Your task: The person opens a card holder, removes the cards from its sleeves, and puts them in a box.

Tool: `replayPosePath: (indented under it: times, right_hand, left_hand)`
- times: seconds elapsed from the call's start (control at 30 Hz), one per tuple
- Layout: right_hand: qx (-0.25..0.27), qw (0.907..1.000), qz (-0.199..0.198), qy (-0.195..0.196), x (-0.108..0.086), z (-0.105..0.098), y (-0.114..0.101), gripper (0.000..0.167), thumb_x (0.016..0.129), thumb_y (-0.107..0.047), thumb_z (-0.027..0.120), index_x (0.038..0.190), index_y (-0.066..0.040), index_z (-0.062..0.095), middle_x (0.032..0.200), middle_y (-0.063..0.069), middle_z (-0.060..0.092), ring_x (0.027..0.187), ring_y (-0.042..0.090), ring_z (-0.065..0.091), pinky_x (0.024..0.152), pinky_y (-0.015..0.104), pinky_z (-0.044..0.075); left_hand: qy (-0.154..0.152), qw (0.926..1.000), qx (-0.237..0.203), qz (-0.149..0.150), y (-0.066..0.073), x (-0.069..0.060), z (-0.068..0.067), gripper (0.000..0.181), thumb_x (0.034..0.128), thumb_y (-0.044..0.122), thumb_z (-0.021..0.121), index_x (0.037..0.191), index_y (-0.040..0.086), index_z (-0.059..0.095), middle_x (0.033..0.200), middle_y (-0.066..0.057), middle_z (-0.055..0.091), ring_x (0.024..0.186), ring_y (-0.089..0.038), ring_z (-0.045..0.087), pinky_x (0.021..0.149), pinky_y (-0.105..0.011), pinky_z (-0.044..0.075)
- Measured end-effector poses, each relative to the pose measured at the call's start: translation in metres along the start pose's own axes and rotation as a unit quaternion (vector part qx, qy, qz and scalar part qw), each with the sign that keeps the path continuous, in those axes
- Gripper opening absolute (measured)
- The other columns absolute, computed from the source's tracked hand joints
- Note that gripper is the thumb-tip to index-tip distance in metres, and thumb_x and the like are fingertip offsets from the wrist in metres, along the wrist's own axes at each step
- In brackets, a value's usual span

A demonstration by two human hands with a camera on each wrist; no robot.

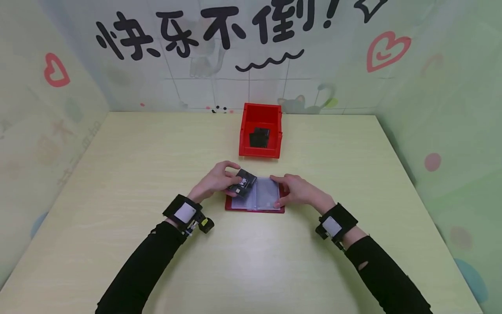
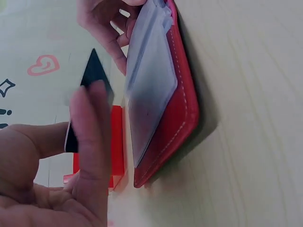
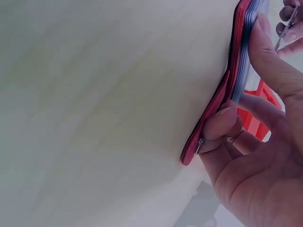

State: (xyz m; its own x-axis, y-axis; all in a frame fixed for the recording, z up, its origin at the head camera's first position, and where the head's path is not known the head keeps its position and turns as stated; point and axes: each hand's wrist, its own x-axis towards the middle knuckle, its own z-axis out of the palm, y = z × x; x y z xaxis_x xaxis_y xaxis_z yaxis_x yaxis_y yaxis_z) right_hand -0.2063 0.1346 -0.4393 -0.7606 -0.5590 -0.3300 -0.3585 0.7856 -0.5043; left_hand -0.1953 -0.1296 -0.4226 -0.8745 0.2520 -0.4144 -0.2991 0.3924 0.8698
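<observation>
My left hand (image 1: 218, 179) pinches a black card (image 1: 244, 182) with light print on its face, held over the left page of an opened card holder. That holder has a red stitched cover (image 2: 185, 106) and clear plastic sleeves (image 1: 267, 192). In the left wrist view the black card (image 2: 97, 71) is seen nearly edge-on, apart from the sleeves. My right hand (image 1: 296, 190) grips the holder's right side, thumb over the stack of sleeves (image 3: 244, 61) and other fingers at the red cover (image 3: 215, 106).
Behind the holder stands a red plastic bin (image 1: 260, 152) with several black cards (image 1: 259, 138) lying in it. The pale wooden table (image 1: 164, 144) meets printed walls at the back and both sides. Each wrist wears a strapped camera.
</observation>
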Motion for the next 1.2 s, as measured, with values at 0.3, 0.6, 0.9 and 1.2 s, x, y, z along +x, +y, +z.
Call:
replayPosePath:
  times: [0.3,0.6,0.9,1.2]
  right_hand:
    - [0.006,0.9999,-0.007,0.014,-0.008,-0.003,0.017,0.087,0.081,-0.034,0.084,0.154,-0.012,0.041,0.099,0.010,0.053,0.096,0.021,0.050,0.077,0.029,0.043]
    - [0.024,0.9977,-0.033,0.054,-0.018,-0.003,0.040,0.080,0.084,-0.033,0.082,0.151,-0.011,0.045,0.103,0.011,0.055,0.097,0.022,0.050,0.078,0.029,0.042]
    - [0.044,0.9971,-0.046,0.040,-0.022,-0.008,0.041,0.077,0.085,-0.030,0.080,0.152,-0.012,0.045,0.102,0.012,0.051,0.096,0.023,0.048,0.076,0.031,0.039]
    - [0.051,0.9983,-0.024,0.013,-0.022,-0.011,0.039,0.078,0.087,-0.030,0.079,0.154,-0.013,0.041,0.105,0.012,0.050,0.100,0.023,0.047,0.077,0.030,0.041]
  left_hand:
    - [0.107,0.9845,0.023,0.137,0.015,0.019,0.016,0.023,0.0999,0.012,0.061,0.120,0.003,0.065,0.102,-0.021,0.065,0.051,-0.012,0.061,0.053,-0.025,0.054]
    - [0.166,0.9693,0.061,0.171,0.035,0.042,0.031,0.031,0.0996,0.005,0.054,0.128,0.004,0.066,0.104,-0.021,0.068,0.081,-0.036,0.066,0.059,-0.022,0.042]
    - [0.195,0.9616,0.114,0.156,0.051,0.071,0.038,0.037,0.0996,0.007,0.051,0.135,-0.002,0.060,0.134,-0.019,0.062,0.104,-0.027,0.056,0.079,-0.029,0.046]
    - [0.154,0.9634,0.171,0.137,0.059,0.091,0.040,0.047,0.1002,0.009,0.047,0.145,-0.006,0.044,0.138,-0.022,0.049,0.113,-0.031,0.051,0.095,-0.040,0.049]
